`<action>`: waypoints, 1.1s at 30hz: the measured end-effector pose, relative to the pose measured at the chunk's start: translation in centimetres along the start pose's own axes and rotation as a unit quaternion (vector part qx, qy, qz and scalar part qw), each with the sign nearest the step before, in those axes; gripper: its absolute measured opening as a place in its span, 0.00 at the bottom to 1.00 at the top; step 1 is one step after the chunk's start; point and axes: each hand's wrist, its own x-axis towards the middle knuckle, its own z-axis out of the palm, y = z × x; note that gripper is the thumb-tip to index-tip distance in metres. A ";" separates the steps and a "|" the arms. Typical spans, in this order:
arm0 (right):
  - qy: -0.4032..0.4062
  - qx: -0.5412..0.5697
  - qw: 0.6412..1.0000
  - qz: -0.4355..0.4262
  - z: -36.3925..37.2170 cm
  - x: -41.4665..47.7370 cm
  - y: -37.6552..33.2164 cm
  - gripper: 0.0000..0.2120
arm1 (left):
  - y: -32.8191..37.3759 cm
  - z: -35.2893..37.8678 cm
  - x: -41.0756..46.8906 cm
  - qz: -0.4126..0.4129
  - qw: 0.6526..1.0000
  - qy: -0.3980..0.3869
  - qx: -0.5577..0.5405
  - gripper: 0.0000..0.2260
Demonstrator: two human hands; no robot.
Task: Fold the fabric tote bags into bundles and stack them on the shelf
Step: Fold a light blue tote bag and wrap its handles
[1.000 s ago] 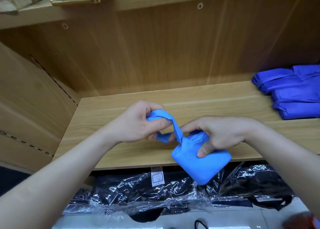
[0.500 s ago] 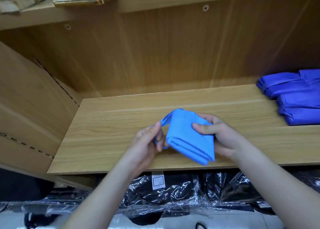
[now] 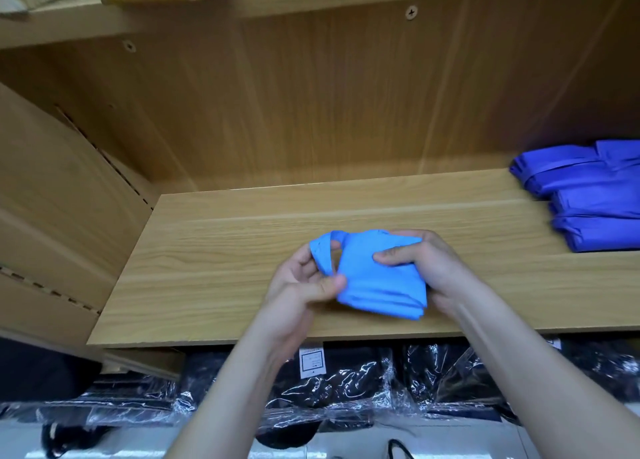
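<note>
While both hands meet at the centre of the frame, we log a light blue tote bag bundle (image 3: pixel 381 278) held between them over the front half of the wooden shelf (image 3: pixel 207 268); whether its underside touches the board we cannot tell. Right hand (image 3: pixel 429 268): clamped on the bundle's right side, thumb (image 3: pixel 391 259) pressed flat across the top face, fingers curled over the far edge and under. Left hand (image 3: pixel 298 288): fingers curled close, thumb tip against the bundle's left edge, pinching a strap loop (image 3: pixel 323 256) that stands up from the upper left corner of the bundle. We see a small gap showing through the loop. The bundle looks folded in several layers, with stacked edges visible along its lower right side. Far right of the frame, well apart from the hands, a stack of darker blue folded bags (image 3: pixel 588 198) lies on the same shelf, partly cut off by the frame edge. Below the shelf's front lip, across the bottom of the frame, we note black goods in clear plastic (image 3: pixel 349 386) with a white label (image 3: pixel 311 360), its print too small to read.
</note>
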 end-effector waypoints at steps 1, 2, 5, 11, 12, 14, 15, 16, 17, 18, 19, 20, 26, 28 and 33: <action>-0.009 -0.056 0.998 0.003 0.0 -0.1 0.0 0.16 | 0.6 0.0 0.3 -0.014 1.000 -0.012 0.003 0.24; -0.013 -0.093 0.996 0.008 0.2 -0.3 0.0 0.16 | 1.2 0.1 0.6 -0.014 0.999 -0.022 0.031 0.23; 0.015 -0.061 0.998 0.003 0.2 -0.3 0.0 0.12 | 2.0 0.7 0.8 0.023 0.979 -0.082 0.187 0.17; 0.044 -0.005 0.999 -0.006 -0.3 -0.7 -0.1 0.12 | 1.7 0.1 0.1 0.038 0.944 -0.135 0.299 0.05; 0.059 -0.006 0.998 -0.008 -0.2 -0.8 -0.2 0.11 | 1.8 0.0 0.3 0.042 0.944 -0.134 0.299 0.05; 0.085 0.008 0.996 -0.022 -0.1 -0.8 -0.6 0.11 | 2.1 0.0 0.6 0.062 0.945 -0.132 0.294 0.09; 0.094 0.029 0.995 -0.034 -0.2 -0.9 -0.8 0.13 | 2.1 0.0 0.8 0.079 0.941 -0.131 0.301 0.12; 0.104 0.053 0.992 -0.046 -0.2 -0.9 -1.0 0.14 | 2.1 0.1 0.8 0.097 0.936 -0.128 0.314 0.15; 0.114 0.077 0.989 -0.059 -0.3 -1.0 -1.2 0.15 | 1.9 0.3 0.8 0.115 0.932 -0.119 0.324 0.15; 0.122 0.101 0.985 -0.071 -0.2 -1.0 -1.3 0.17 | 1.7 0.6 0.9 0.135 0.928 -0.100 0.334 0.15; 0.125 0.126 0.981 -0.080 -0.2 -1.0 -1.2 0.18 | 1.5 0.9 0.9 0.157 0.923 -0.076 0.344 0.14; 0.122 0.150 0.977 -0.087 -0.1 -1.1 -1.2 0.20 | 1.4 1.1 1.0 0.180 0.917 -0.052 0.351 0.14; 0.102 0.214 0.963 -0.128 0.3 -2.0 -1.5 0.19 | 1.2 2.1 1.7 0.219 0.907 0.022 0.359 0.11; 0.121 0.224 0.958 -0.132 0.6 -1.8 -1.5 0.19 | 0.6 2.6 1.9 0.184 0.946 0.053 0.263 0.12; 0.198 0.233 0.940 -0.152 1.5 -1.6 -1.4 0.16 | -0.5 4.7 2.1 0.142 0.979 0.132 0.064 0.13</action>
